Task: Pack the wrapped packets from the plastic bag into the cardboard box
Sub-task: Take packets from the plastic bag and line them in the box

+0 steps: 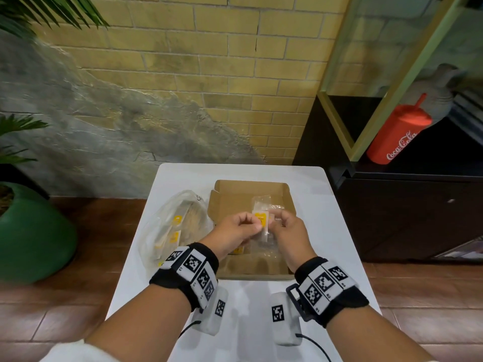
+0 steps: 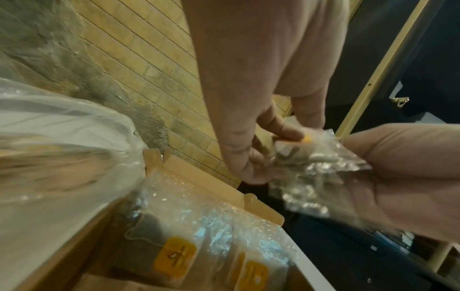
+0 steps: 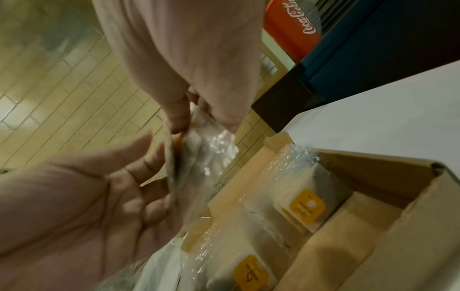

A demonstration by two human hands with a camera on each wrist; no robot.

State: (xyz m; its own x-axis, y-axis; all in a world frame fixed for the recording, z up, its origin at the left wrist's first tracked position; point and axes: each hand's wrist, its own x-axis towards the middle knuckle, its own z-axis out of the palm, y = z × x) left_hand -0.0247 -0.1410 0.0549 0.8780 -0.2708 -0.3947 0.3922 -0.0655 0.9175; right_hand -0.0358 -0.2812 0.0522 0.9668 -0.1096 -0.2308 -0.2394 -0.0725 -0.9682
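An open cardboard box [image 1: 224, 194] stands in the middle of the white table [image 1: 337, 231]. Several clear wrapped packets with yellow labels [image 2: 174, 254] [image 3: 306, 208] lie inside it. Left of the box lies a clear plastic bag [image 1: 172, 226] [image 2: 62, 147] with more packets in it. Above the box, my left hand [image 1: 254, 227] and right hand [image 1: 278, 216] both pinch one wrapped packet [image 1: 262, 223] [image 2: 316, 167] [image 3: 199, 157] between thumb and fingers. My left thumb sits by its yellow label.
A dark cabinet [image 1: 405, 218] stands close to the table's right side, with a red Coca-Cola cup [image 1: 397, 137] on its shelf. A green plant pot [image 1: 31, 231] sits on the floor to the left. A brick wall rises behind the table.
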